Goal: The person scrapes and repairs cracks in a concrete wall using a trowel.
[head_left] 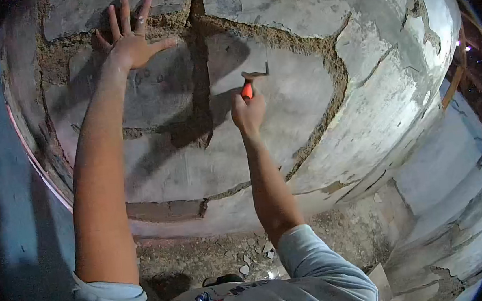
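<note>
My left hand (134, 49) is spread against the grey plastered wall (159, 88), fingers pointing up and thumb out to the right. It lies over a rough brown groove between the slabs of plaster. To its right, my right hand (249, 113) is closed around a small hand tool (247, 89) with a red-orange handle. A thin metal part leaves the handle's top, runs right and bends upward. That metal end overlaps the smooth grey plaster between two brown grooves; I cannot tell which kind of tool it is.
Wide cracks and chipped channels, such as the curved groove (335, 77), cross the wall. Rubble and plaster flakes (245, 266) litter the dirt floor (198, 253) below. A bluish wall (3, 208) stands at left, another cracked wall (462, 216) at right, with wooden pieces (454, 86) above it.
</note>
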`<act>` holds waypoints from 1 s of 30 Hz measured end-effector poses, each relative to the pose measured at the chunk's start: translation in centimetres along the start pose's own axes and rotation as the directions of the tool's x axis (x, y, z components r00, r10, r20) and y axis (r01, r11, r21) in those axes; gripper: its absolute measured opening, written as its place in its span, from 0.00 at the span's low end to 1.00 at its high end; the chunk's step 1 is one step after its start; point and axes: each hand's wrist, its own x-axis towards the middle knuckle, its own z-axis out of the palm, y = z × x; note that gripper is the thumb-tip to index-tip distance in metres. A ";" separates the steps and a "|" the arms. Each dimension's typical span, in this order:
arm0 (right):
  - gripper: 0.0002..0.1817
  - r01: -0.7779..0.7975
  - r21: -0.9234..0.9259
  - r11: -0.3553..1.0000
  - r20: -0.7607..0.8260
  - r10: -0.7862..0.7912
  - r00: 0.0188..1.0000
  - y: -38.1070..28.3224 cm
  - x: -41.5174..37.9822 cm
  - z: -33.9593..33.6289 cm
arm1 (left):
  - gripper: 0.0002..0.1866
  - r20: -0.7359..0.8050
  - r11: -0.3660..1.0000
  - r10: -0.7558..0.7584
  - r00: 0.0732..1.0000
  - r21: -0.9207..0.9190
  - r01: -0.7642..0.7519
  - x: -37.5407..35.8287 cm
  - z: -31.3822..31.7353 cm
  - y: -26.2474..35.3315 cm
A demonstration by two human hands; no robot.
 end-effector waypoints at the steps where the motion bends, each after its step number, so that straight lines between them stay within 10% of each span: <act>1: 0.12 0.003 0.093 0.996 -0.040 0.001 0.999 -0.4 -0.2 0.0 | 0.60 0.004 1.000 -0.001 1.000 0.001 0.001 0.0 0.1 -0.1; 6: 0.12 0.146 0.605 0.782 -0.139 -0.077 0.987 -3.8 -0.9 0.4 | 0.60 -0.007 1.000 0.013 1.000 0.007 -0.013 0.0 0.0 -0.2; 9: 0.11 0.431 0.072 0.900 -0.160 -0.416 0.895 -5.2 -0.3 -0.8 | 0.61 -0.024 0.991 0.042 0.999 -0.125 -0.044 0.2 1.3 -1.0; 12: 0.10 -0.156 0.031 0.987 0.110 0.152 0.982 -3.2 0.9 -0.8 | 0.62 0.134 0.999 -0.047 0.990 0.032 0.043 0.2 0.2 -0.4; 16: 0.11 0.193 0.354 0.915 -0.115 -0.162 0.980 -2.9 0.7 -0.9 | 0.59 -0.073 0.981 0.058 0.996 -0.180 -0.071 -0.2 0.2 -0.7; 18: 0.11 0.382 0.228 0.895 -0.203 -0.340 0.918 -2.7 0.8 -0.9 | 0.60 -0.078 0.986 0.048 0.996 -0.156 -0.060 -0.1 1.5 -1.0; 21: 0.10 -0.224 0.851 0.475 0.146 0.195 0.970 -0.8 1.0 1.2 | 0.60 -0.089 0.989 0.044 0.995 -0.135 -0.056 0.3 1.3 -1.1; 22: 0.10 -0.246 0.549 0.799 0.163 0.186 0.969 -0.8 1.3 0.6 | 0.60 -0.072 0.989 0.042 0.996 -0.135 -0.052 0.2 1.4 -1.0; 24: 0.10 0.027 0.015 1.000 0.069 -0.028 0.997 -1.1 0.9 -0.6 | 0.60 -0.057 0.990 0.047 0.997 -0.128 -0.054 0.2 1.4 -1.1; 28: 0.09 0.248 0.312 0.917 -0.154 -0.209 0.966 -5.2 -0.3 -1.4 | 0.60 -0.030 0.997 0.016 0.999 -0.070 -0.018 0.1 0.5 -0.5; 30: 0.10 -0.076 0.829 0.554 0.007 0.126 0.992 -3.2 -0.2 -0.7 | 0.60 -0.032 0.997 0.016 0.999 -0.075 -0.018 0.0 1.1 -0.8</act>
